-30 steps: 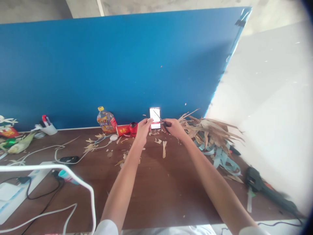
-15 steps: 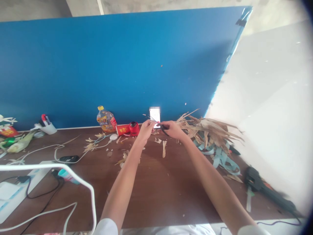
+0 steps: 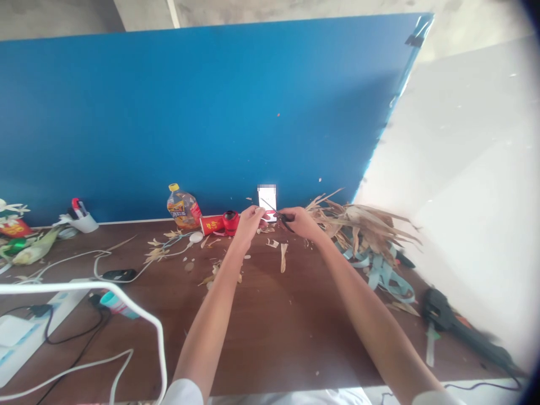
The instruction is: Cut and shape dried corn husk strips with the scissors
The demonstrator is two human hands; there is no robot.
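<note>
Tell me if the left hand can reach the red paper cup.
Probably yes: the left grip is near the red paper cup, with only a round red-and-black object between them.

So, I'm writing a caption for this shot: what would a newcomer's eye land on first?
A big blue board fills the back of the view, behind a brown table. Near the table's far edge, the left hand and right hand meet at a pair of small black scissors. Just right of them lies a heap of dried corn husks.
</note>
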